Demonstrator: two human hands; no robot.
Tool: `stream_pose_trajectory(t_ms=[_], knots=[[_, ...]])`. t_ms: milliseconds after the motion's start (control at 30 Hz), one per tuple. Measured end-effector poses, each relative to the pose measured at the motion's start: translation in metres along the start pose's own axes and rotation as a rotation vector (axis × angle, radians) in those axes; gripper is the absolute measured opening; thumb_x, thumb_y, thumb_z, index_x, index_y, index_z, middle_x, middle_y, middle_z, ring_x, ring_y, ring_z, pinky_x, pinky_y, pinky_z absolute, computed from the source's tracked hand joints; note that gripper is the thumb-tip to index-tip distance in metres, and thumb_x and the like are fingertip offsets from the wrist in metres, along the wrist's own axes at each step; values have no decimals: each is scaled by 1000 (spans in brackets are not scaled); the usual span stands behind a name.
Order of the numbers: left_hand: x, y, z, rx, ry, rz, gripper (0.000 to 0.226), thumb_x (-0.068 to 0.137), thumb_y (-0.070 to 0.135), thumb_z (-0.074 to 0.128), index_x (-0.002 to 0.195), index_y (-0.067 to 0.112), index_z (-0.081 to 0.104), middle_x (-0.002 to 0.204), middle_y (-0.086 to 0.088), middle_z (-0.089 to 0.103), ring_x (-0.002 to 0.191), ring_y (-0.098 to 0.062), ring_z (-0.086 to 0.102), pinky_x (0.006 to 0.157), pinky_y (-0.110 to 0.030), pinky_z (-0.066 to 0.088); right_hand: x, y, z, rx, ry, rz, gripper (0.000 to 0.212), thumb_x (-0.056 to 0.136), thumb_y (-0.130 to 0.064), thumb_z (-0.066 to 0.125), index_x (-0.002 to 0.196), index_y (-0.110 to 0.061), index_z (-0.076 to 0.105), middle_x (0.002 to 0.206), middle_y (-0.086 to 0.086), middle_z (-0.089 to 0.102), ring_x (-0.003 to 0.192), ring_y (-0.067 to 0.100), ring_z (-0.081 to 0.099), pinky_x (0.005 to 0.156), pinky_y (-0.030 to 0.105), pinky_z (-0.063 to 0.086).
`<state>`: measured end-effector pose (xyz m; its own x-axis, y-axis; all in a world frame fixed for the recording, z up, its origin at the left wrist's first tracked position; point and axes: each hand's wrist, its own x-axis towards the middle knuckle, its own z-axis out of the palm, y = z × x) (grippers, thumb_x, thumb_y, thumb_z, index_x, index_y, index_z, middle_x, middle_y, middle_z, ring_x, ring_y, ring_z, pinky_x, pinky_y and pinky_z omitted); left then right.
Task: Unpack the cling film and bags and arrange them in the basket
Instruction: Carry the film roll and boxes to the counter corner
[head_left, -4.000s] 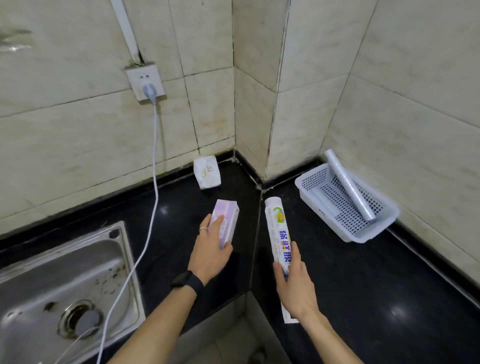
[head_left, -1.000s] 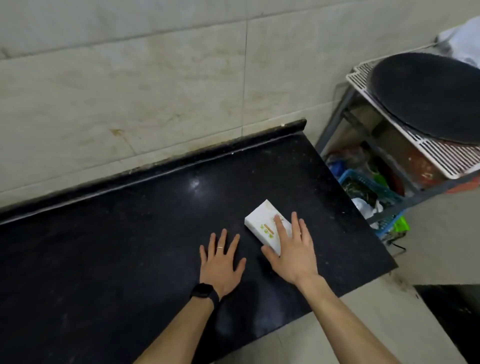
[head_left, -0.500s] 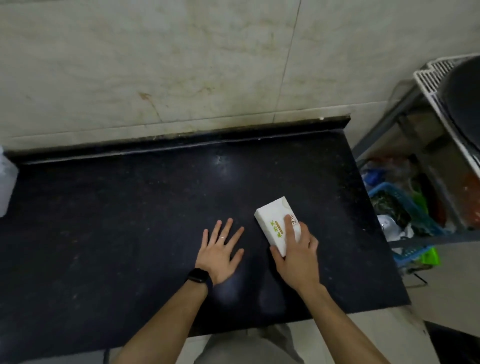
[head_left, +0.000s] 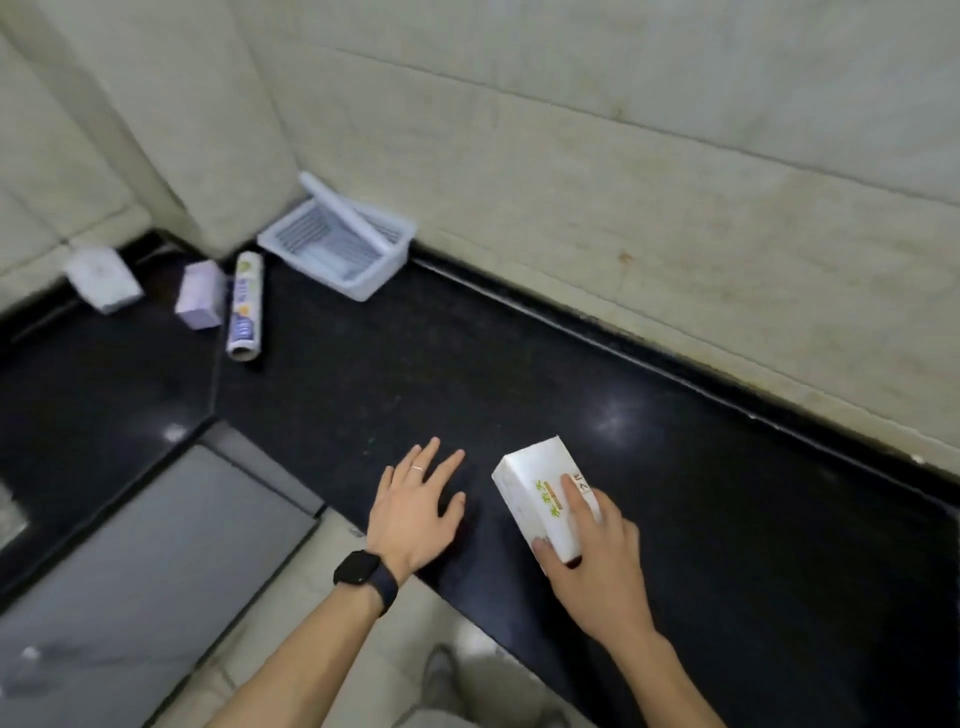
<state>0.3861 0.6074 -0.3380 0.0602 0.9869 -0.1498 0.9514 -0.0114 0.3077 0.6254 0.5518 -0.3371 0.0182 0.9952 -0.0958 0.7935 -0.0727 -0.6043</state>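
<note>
Hands at the near edge of the dark surface (head_left: 675, 467): right hand (head_left: 592, 566) closed around a white box (head_left: 540, 493), thumb and fingers on its long sides; left hand (head_left: 415, 509) flat, spread, empty. Basket (head_left: 363, 283) sits well beyond the box, a roll (head_left: 345, 213) leaning inside. Box likely light, stiff card; grip across the narrow width.

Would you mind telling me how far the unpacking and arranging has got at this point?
Done: one bare roll leans across the white basket. In hand: the right hand grips a white box, unopened, on the black counter; the left hand is open beside it. Left: the printed roll, the lilac box and another white pack lie outside the basket.
</note>
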Motion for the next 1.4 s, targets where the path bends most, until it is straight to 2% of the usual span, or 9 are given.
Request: stream_pose_trajectory(t_ms=[200,367,567,700,1100,1300,1400], knots=[[-41,-107,-74,-3,210,-251,58,95,52,39,151,45,25,163,7,18,151,-18,10,121,-41,11,42,-116,36,55,-70,-322,81,85,-58,57,153,-48,15,152,-18,21,126,15,24,95,28,37],[-60,-207,-124,-7,320,-342,56,96,50,40,151,43,28,163,3,21,151,-20,12,121,-43,15,67,-213,88,83,-82,-461,80,85,-54,62,153,-47,20,152,-15,28,123,15,28,88,28,38],[-61,-321,-175,17,368,-390,57,96,47,46,151,39,33,162,2,25,150,-20,15,119,-47,17,84,-318,152,87,-66,-475,80,85,-56,61,152,-50,18,152,-11,31,122,21,32,92,32,38],[-56,-369,-195,43,372,-376,56,96,48,44,151,39,32,161,3,26,150,-19,14,119,-46,17,94,-360,179,72,-79,-451,82,84,-56,63,152,-51,17,154,-10,29,127,24,32,93,32,35],[18,-477,-211,-35,314,-419,58,95,52,41,151,42,28,162,6,22,151,-16,9,120,-45,13,166,-428,248,51,-169,-411,83,84,-57,61,153,-51,15,154,-15,26,127,15,25,95,29,36],[73,-521,-223,-28,247,-473,58,97,51,40,152,42,25,163,7,18,151,-16,7,120,-45,11,230,-462,285,61,-240,-402,84,84,-59,63,151,-53,12,157,-14,24,132,17,25,105,39,43],[97,-538,-228,-27,228,-500,57,97,50,40,152,43,25,163,8,18,151,-15,6,121,-44,10,260,-479,302,80,-269,-428,85,83,-62,61,152,-54,12,156,-15,24,131,17,26,105,36,40]])
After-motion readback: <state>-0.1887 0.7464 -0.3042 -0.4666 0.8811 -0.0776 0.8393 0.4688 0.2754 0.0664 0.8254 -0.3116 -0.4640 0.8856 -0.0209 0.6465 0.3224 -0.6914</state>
